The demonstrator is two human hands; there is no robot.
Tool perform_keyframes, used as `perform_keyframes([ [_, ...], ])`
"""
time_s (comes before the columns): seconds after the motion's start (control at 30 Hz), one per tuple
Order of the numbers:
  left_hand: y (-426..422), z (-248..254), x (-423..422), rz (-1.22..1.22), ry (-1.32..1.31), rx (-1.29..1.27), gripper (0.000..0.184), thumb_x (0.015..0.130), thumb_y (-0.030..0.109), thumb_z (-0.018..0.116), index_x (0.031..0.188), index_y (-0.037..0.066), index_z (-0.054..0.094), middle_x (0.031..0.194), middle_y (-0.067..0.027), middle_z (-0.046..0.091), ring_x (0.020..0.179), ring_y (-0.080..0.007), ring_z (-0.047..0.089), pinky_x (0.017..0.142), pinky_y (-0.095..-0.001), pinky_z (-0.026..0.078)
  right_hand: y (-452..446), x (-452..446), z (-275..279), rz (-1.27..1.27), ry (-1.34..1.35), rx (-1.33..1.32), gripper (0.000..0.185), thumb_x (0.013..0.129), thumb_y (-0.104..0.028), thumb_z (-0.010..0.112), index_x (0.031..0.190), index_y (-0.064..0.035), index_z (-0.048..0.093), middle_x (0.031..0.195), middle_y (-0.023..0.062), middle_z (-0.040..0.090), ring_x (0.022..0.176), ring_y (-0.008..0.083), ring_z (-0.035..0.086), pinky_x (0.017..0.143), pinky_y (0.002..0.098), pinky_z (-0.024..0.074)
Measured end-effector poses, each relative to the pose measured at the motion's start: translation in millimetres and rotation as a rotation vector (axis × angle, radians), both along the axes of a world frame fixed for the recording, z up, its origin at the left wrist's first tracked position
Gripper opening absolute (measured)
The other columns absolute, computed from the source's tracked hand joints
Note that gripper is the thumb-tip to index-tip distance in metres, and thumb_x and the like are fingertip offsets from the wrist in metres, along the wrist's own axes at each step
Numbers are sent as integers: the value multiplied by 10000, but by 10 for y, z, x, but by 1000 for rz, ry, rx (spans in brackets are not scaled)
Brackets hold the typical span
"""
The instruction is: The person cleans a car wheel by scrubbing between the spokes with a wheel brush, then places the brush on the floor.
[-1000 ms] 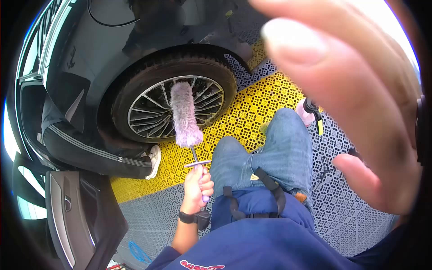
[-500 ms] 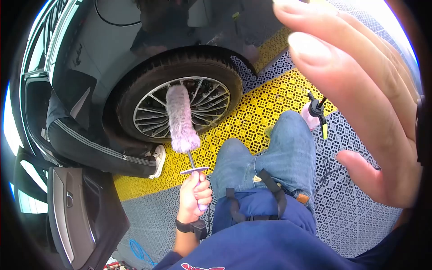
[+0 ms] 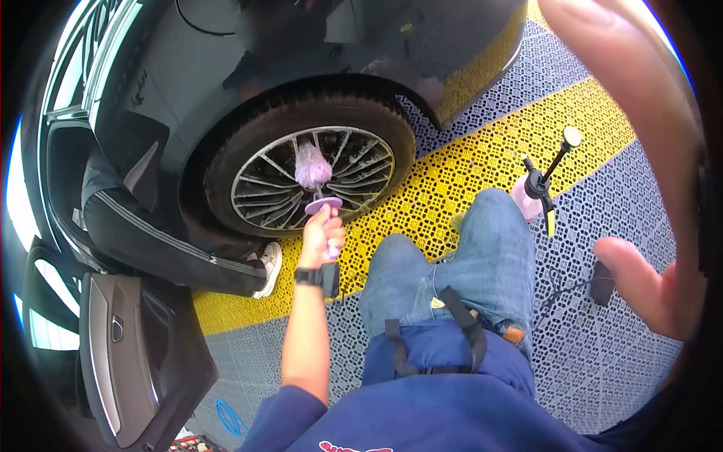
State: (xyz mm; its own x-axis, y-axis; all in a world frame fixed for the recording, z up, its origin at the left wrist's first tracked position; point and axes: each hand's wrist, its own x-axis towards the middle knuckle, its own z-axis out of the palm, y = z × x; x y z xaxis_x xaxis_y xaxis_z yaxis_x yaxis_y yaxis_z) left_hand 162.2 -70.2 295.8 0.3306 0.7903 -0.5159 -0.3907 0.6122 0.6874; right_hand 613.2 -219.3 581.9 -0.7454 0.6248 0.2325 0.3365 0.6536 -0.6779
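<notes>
My left hand (image 3: 324, 233) is closed around the lilac handle of a fluffy wheel brush (image 3: 312, 167), just below its round guard. The brush's grey-pink head is pushed in between the spokes of the wheel rim (image 3: 358, 169), so its far end is hidden. White foam or water shows on parts of the rim, inside the black tyre (image 3: 404, 143). Close to the camera on the right, my right hand (image 3: 663, 135) is raised with thumb and fingers apart, holding nothing; part of it runs out of view.
A pink pump spray bottle (image 3: 526, 200) stands on the yellow and grey grid floor (image 3: 452, 188) beyond my knee. At left, another person's leg (image 3: 166, 233) and shoe are by an open car door (image 3: 113, 354). A blue hose (image 3: 230, 418) lies at lower left.
My left hand has moved forward, taking the brush head from in front of the rim into the spokes. The right hand has shifted rightward, exposing more of the spray bottle.
</notes>
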Motion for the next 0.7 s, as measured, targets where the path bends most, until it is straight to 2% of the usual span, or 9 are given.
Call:
perform_keyframes([
  [0.07, -127, -103, 318, 81, 23, 10, 264, 1031, 355, 495, 885, 135, 496, 589, 77, 328, 454, -35, 292, 374, -196, 255, -26, -33, 16, -6, -3, 4, 310, 878, -98, 591, 1159, 31, 613, 1186, 207, 635, 1068, 319, 655, 913, 400, 535],
  [0.17, -658, 140, 788, 191, 7, -78, 296, 1029, 386, 491, 848, 152, 478, 581, 81, 311, 434, -36, 259, 369, -196, 230, -9, 4, -7, -16, 1, -4, 309, 879, -97, 589, 1159, 32, 612, 1187, 209, 635, 1069, 320, 656, 913, 400, 535],
  [0.27, -686, 147, 539, 131, -12, -128, 286, 1021, 379, 511, 841, 156, 494, 585, 89, 323, 429, -32, 264, 358, -190, 220, -46, -35, 15, -19, 5, 10, 309, 880, -95, 588, 1160, 33, 612, 1188, 210, 634, 1069, 320, 656, 913, 400, 536],
  [0.37, -85, 152, 193, 104, 123, -64, 263, 1014, 364, 531, 860, 152, 514, 576, 91, 342, 433, -25, 294, 351, -192, 246, -28, -101, -4, -12, -4, 4, 308, 881, -94, 586, 1160, 34, 611, 1189, 211, 634, 1070, 320, 656, 914, 400, 536],
  [0.43, 271, 33, 73, 12, 37, -51, 273, 1012, 376, 535, 866, 146, 513, 573, 89, 341, 435, -27, 302, 354, -197, 259, -6, -138, -7, 2, -10, -2, 308, 882, -93, 585, 1161, 35, 611, 1189, 212, 634, 1070, 321, 656, 914, 399, 536],
  [0.57, 312, -119, 354, 183, 55, -1, 334, 1014, 417, 513, 815, 151, 484, 555, 75, 321, 420, -43, 286, 355, -227, 236, 10, -298, 30, 32, 2, -2, 307, 883, -91, 583, 1161, 36, 610, 1191, 214, 634, 1071, 321, 657, 914, 399, 536],
  [0.63, 372, -354, 347, 173, 56, 60, 394, 1020, 441, 489, 721, 189, 437, 530, 65, 318, 397, -78, 318, 352, -244, 244, 18, -364, 36, 51, 14, -11, 307, 883, -90, 582, 1162, 37, 610, 1191, 215, 633, 1071, 321, 657, 914, 399, 537],
  [0.67, -126, -267, 637, 280, 297, 153, 406, 1028, 439, 472, 715, 186, 425, 528, 57, 336, 390, -86, 344, 346, -260, 248, 34, -413, 53, 64, 8, -15, 307, 884, -89, 582, 1162, 38, 609, 1192, 215, 633, 1071, 321, 657, 914, 399, 537],
  [0.7, -288, -464, 581, 238, 205, 137, 372, 1036, 422, 465, 755, 180, 436, 524, 50, 349, 383, -90, 363, 343, -272, 250, -20, -431, 52, 70, 0, -9, 307, 884, -89, 581, 1162, 38, 609, 1192, 216, 633, 1071, 321, 657, 914, 399, 537],
])
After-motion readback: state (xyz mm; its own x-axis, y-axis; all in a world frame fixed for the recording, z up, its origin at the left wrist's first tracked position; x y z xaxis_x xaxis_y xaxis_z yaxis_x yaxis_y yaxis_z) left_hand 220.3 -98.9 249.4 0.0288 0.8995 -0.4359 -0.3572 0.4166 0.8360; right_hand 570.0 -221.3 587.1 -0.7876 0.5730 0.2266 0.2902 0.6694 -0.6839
